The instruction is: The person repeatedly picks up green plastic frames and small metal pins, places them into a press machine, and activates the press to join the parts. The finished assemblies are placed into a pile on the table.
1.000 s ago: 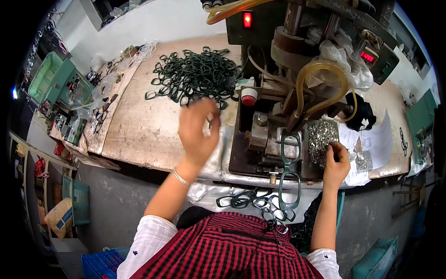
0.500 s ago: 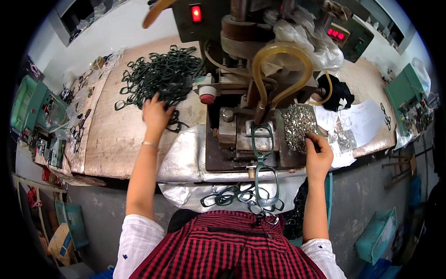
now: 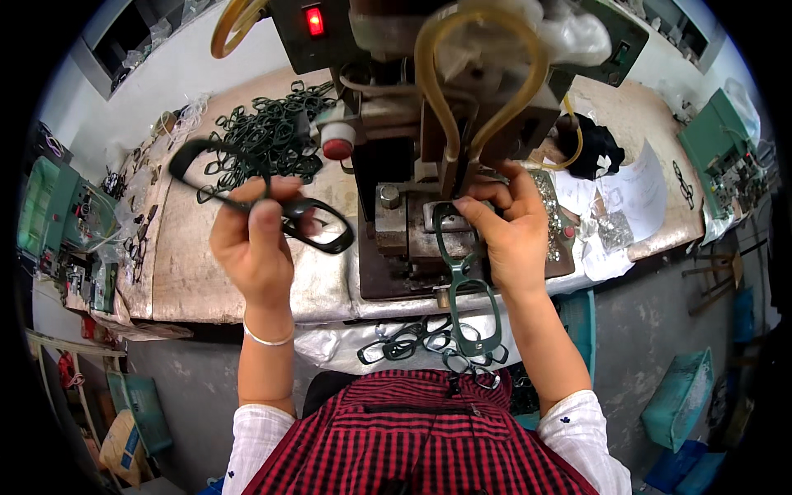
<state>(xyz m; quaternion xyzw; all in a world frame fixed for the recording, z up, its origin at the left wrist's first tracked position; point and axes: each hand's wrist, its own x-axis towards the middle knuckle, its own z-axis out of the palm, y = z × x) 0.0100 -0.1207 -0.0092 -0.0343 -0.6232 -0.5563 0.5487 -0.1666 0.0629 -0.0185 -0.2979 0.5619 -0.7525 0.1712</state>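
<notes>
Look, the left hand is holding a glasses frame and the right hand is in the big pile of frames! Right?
Not quite: the right hand isn't in the pile but at the machine, by another frame, as the head view shows. The left hand does hold a glasses frame.

From my remote seat I am seeing a white wall (image 3: 177, 78) running behind a wooden table (image 3: 194, 276), with dark windows (image 3: 117, 45) showing above. Grey floor (image 3: 219, 367) is spreading below, where a stool (image 3: 734, 268) and a teal bin (image 3: 676, 400) are standing rightward.
</notes>
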